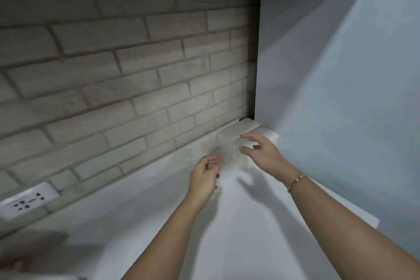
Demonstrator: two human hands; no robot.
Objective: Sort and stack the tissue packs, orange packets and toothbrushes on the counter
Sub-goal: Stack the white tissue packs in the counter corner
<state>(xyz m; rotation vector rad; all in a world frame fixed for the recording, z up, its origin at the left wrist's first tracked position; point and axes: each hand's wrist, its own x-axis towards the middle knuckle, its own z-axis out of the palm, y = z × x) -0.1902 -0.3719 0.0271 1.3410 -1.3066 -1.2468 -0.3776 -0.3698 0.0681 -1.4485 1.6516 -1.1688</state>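
Tissue packs (pixel 229 143) in the far right corner of the counter (pixel 159 207); right hand (pixel 261 153) spread beside them, left hand (pixel 204 177) loosely curled, empty.

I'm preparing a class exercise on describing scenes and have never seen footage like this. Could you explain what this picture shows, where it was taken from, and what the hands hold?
There is no machine here, only a person's two bare hands, filmed by a camera worn on their head and looking down. White tissue packs sit in the corner of a white counter, against a brick wall. The right hand, fingers spread, is at the packs; whether it touches them is unclear. The left hand, loosely curled, holds nothing visible. A socket is at left.
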